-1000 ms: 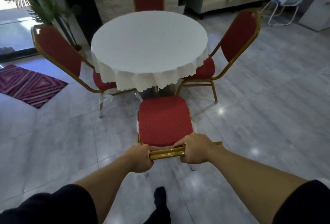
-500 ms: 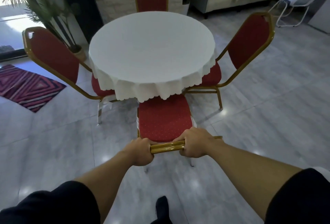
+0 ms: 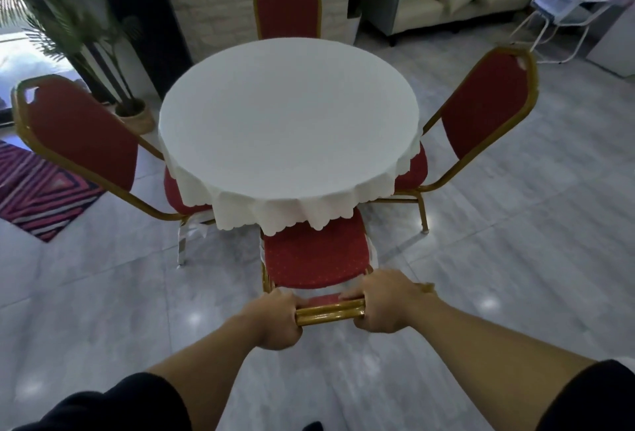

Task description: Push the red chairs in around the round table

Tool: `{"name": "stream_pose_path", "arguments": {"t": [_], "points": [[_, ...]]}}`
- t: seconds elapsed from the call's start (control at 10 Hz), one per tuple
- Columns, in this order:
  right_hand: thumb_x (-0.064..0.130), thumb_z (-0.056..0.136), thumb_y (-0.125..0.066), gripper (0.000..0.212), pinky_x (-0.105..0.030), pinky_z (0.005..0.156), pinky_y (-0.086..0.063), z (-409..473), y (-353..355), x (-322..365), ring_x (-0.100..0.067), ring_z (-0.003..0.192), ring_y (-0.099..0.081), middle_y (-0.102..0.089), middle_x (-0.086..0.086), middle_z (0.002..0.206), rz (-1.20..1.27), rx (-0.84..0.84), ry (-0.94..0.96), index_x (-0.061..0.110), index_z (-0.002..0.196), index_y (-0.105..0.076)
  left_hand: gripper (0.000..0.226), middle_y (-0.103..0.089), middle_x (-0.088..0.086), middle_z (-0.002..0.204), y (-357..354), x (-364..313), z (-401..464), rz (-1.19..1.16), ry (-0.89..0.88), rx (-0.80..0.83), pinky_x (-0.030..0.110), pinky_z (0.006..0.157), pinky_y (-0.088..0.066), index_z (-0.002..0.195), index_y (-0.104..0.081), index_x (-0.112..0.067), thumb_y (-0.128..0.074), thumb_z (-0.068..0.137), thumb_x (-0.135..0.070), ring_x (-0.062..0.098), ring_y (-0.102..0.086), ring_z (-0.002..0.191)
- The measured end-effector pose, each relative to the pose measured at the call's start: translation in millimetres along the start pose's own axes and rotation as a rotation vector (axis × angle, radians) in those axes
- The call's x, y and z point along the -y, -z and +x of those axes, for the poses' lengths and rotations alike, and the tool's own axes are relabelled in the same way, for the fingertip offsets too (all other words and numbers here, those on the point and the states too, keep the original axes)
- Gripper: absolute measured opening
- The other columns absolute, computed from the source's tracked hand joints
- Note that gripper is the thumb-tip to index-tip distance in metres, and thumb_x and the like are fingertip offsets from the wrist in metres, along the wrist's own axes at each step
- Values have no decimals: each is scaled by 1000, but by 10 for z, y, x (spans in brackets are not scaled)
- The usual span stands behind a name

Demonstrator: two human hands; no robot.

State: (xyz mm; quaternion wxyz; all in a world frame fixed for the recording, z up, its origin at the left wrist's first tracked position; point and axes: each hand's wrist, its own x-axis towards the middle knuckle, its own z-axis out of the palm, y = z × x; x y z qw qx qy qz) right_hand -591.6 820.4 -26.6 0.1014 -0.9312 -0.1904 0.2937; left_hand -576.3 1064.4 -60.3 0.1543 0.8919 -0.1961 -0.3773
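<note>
Near chair slid further in, seat front now under worktop cloth. Left hand and right hand fingers clamped on its backrest top rail. Final push; next likely release.

No legible text, labels, brands, numbers or signs anywhere in view.
</note>
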Motion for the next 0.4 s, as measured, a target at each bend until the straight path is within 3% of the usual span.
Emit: {"name": "stream_pose_path", "arguments": {"t": [0.1,0.2,0.3,0.4], "points": [[66,78,-58,51,-40,87,-54,27,24,-14,-18,85,-66,-73,9,94,17,16,-1,39,120,-71,57,-69,-6,95,40,15,32,30,-4,56,36,82,-58,135,-61,-45,-55,79,-34,21,-68,88],[99,63,-57,95,-39,91,-58,-1,88,-15,-12,92,-68,-75,12,103,121,76,-9,37,134,-69,51,-69,-4,104,201,-71,31,52,-17,169,31,81,-48,133,-63,-34,-66,86,-52,20,-67,97],[101,60,-59,106,-36,101,-54,-70,186,-167,-10,112,-68,-74,11,127,277,32,-45,34,142,-66,91,-66,-6,127,345,-196,100,92,30,256,37,98,-47,143,-56,-36,-60,70,-91,19,-62,114],[98,72,-52,102,-35,105,-47,-121,266,-393,-17,129,-61,-65,4,145,316,-43,-83,31,148,-60,127,-48,-4,159,439,-344,199,123,58,217,48,119,-37,160,-34,-41,-52,53,-106,24,-49,141]]}}
